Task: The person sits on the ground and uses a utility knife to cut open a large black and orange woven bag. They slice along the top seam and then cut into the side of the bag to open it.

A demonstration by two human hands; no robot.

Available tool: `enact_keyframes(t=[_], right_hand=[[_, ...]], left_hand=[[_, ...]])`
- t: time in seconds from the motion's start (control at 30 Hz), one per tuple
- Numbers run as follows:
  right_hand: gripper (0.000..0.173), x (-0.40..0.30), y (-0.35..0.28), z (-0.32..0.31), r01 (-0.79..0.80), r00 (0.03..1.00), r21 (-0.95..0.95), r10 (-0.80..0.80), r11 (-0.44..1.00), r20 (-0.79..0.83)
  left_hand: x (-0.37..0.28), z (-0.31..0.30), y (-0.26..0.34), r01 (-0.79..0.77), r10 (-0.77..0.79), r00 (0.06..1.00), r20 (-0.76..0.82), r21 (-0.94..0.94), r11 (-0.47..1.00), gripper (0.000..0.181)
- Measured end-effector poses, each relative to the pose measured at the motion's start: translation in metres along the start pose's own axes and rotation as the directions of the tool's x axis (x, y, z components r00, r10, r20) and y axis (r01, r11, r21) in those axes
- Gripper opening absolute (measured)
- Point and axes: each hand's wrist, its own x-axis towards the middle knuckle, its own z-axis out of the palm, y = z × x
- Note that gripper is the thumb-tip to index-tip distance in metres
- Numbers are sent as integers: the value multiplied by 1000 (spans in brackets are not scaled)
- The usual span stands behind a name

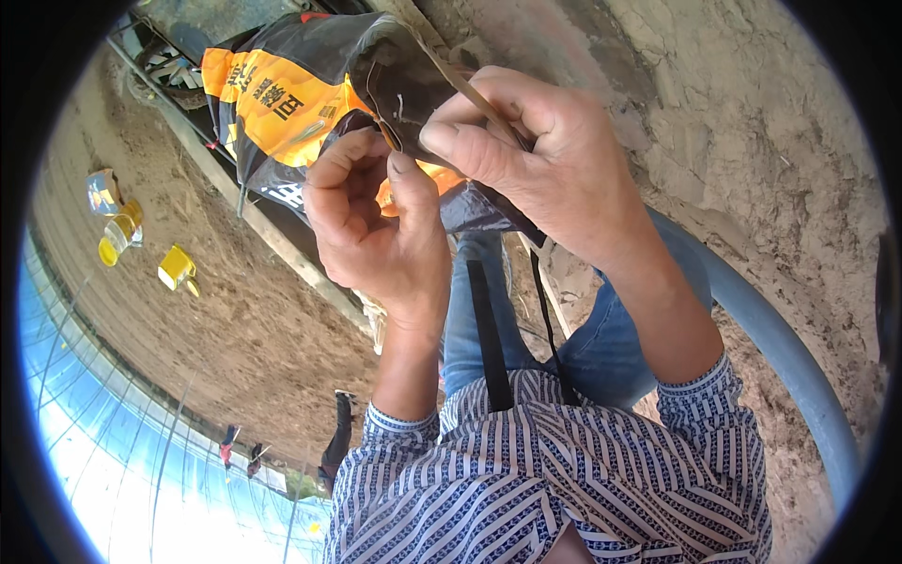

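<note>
A black and orange printed plastic sack (282,106) sits before me at the top, bearing large writing. My right hand (542,155) pinches the brownish rim of the sack's mouth between thumb and bent fingers. On the near side, my left hand (380,218) has thumb and forefinger at a narrow orange-brown edge of the same mouth, with its other fingers curled. Between the hands the dark inside of the sack shows, with a thin thread hanging along it. What lies deeper in the sack is hidden.
A thick grey-blue pipe (775,310) curves over sandy soil at right. A wooden rail (261,233) runs beside the sack. On the ground at left are a yellow tub (176,268), a clear container (120,233) and a printed packet (104,192). People (227,445) stand far off near plastic sheeting.
</note>
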Motion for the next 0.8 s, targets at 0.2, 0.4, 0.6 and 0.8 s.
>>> enact_keyframes(t=[0.2, 0.4, 0.6, 0.8], right_hand=[[15, 5, -4, 1, -99, 995, 14, 100, 995, -12], [14, 15, 8, 12, 100, 990, -225, -119, 969, -73], [15, 21, 4, 11, 152, 985, -330, -169, 932, -25], [14, 17, 6, 15, 51, 992, -346, -89, 937, -94]], left_hand=[[8, -5, 10, 94, -110, 991, 80, 180, 979, 14], [11, -6, 8, 80, -103, 989, 106, 196, 977, 16], [12, -8, 9, 29, -66, 989, 131, 266, 964, 17], [11, -11, 3, 15, -43, 986, 164, 168, 986, 17]])
